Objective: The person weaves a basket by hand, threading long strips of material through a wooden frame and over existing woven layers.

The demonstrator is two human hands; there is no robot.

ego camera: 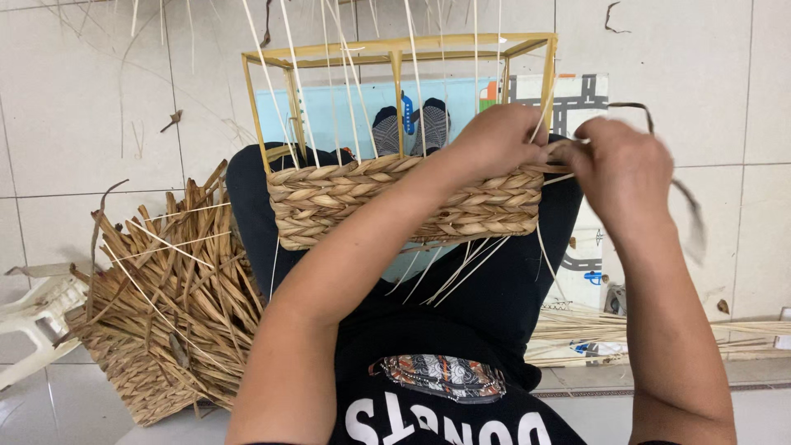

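Both hands, left hand (498, 140) and right hand (622, 169), pinch a braided strand (568, 148) at the right corner of the half-woven basket (404, 202) on the lap, fingertips hidden, the strand's dark tail (688, 206) blurred.

There are 2 hands: the left hand (500, 140) and the right hand (620, 169), side by side at the right end of 1 half-woven basket (404, 206). Under both hands the basket shows 3 braided rows. Above them rises 1 yellow rectangular frame (395, 49). Beyond the left hand are 2 socked feet (409, 124). Far left of the left hand lie 1 pile of dried braided fibre (169, 305) and 1 white plastic stool (33, 317). Below the right hand lies 1 bundle of pale reeds (651, 334).
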